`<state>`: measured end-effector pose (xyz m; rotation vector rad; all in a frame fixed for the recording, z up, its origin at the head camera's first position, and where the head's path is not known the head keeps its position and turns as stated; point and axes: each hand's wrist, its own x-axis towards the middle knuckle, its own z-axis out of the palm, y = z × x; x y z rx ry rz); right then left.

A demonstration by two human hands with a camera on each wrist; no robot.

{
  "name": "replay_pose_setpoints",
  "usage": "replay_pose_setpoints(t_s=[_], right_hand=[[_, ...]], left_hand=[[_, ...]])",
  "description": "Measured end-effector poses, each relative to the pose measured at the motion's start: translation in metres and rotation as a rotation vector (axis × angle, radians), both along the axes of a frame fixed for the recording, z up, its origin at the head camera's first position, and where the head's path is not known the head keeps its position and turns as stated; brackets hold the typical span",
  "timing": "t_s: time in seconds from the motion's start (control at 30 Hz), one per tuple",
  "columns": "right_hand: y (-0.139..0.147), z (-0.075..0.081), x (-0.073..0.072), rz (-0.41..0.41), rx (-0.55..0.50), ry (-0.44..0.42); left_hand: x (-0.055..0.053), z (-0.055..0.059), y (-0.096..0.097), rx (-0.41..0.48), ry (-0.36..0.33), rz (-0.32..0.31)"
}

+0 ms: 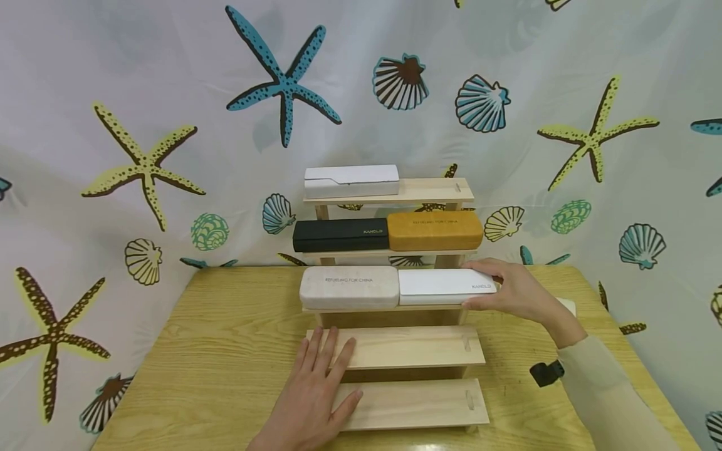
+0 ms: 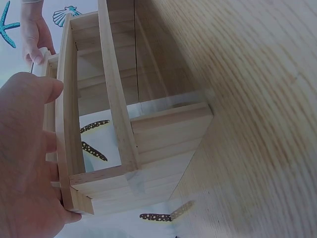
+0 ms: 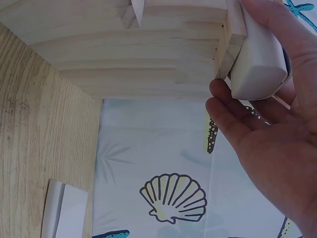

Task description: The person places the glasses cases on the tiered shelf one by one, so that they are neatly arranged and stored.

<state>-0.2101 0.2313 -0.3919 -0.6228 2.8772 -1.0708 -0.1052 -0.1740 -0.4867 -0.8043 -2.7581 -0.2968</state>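
A wooden stepped rack (image 1: 417,347) stands on the table. My right hand (image 1: 516,294) grips the right end of a white glasses case (image 1: 437,285), which lies on the middle step; in the right wrist view the thumb and fingers surround the end of this white case (image 3: 260,64). Beside it on the same step is a cream case (image 1: 350,291) with printed lettering. My left hand (image 1: 316,388) rests, fingers spread, on the left part of the two lowest steps. The left wrist view shows this hand (image 2: 29,148) against the rack's edge (image 2: 64,124).
One step higher sit a black case (image 1: 341,236) and a mustard-yellow case (image 1: 434,232). Another white case (image 1: 352,181) occupies the left of the top step. On the table right of the rack lies a further white case (image 3: 64,210). A patterned curtain (image 1: 169,62) hangs behind.
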Motion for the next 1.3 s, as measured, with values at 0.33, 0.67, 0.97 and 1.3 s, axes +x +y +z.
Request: replay_pose_setpoints(t_s=[0.33, 0.67, 0.97, 1.3], right_hand=[[-0.002, -0.007, -0.001, -0.016, -0.074, 0.007], [0.025, -0.016, 0.012, -0.170, -0.169, -0.034], [0.085, -0.046, 0.023, -0.306, -0.142, 0.028], [0.130, -0.075, 0.025, -0.370, -0.087, -0.112]], left_hand=[[0.000, 0.001, 0.000, 0.006, 0.007, 0.001], [0.000, 0.002, 0.001, 0.002, -0.017, 0.003], [0.000, 0.001, 0.001, 0.005, -0.009, -0.003], [0.001, 0.002, 0.000, 0.005, -0.002, -0.004]])
